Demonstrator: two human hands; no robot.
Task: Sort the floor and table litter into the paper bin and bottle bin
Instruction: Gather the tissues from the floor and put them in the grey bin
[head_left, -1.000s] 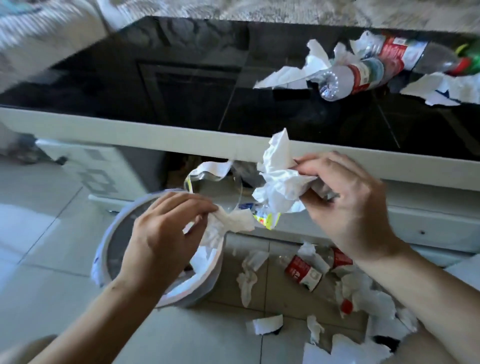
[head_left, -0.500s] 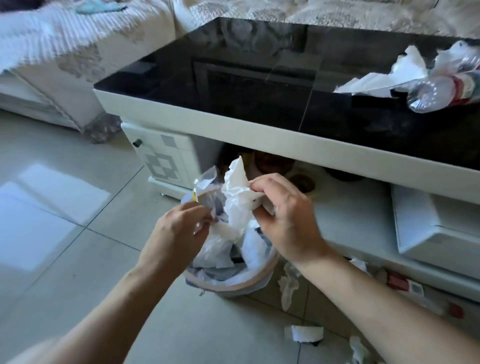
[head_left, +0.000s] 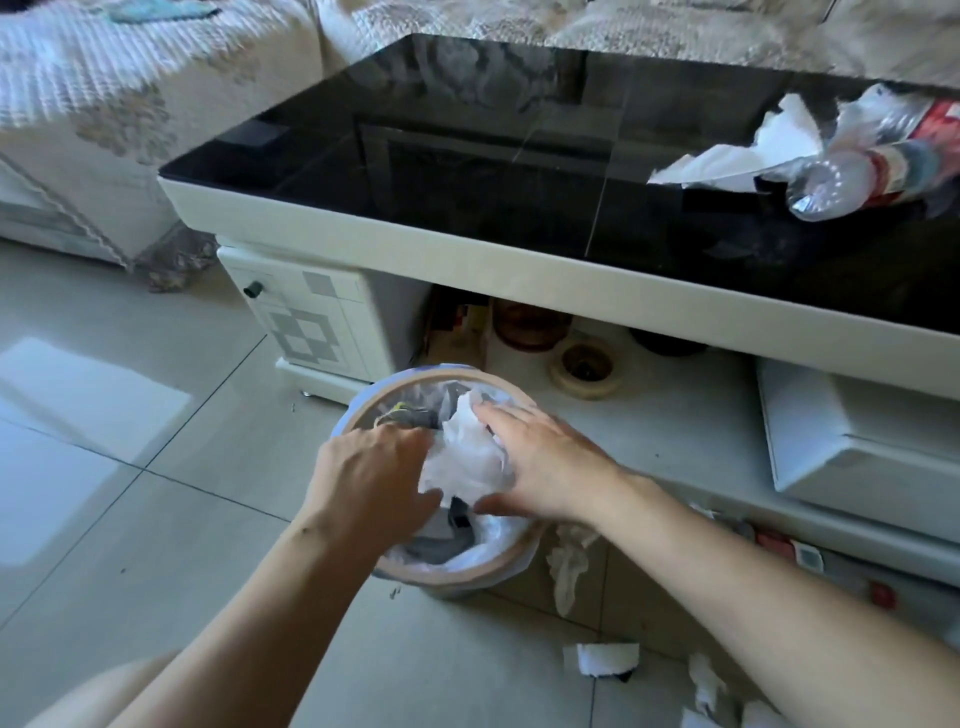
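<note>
Crumpled paper (head_left: 465, 462), light and soft, sat over the paper bin (head_left: 441, 571) on the floor, pressed between both hands. Left hand (head_left: 374, 478) curled at its left side, right hand (head_left: 545, 467) lay flat with fingers straight; any fold offered grip. Farther right, a bottle (head_left: 862, 182) lay on the bench (head_left: 467, 244).

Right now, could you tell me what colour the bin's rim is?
Tan or peach, the bin's rim, seen in the head view.
</note>
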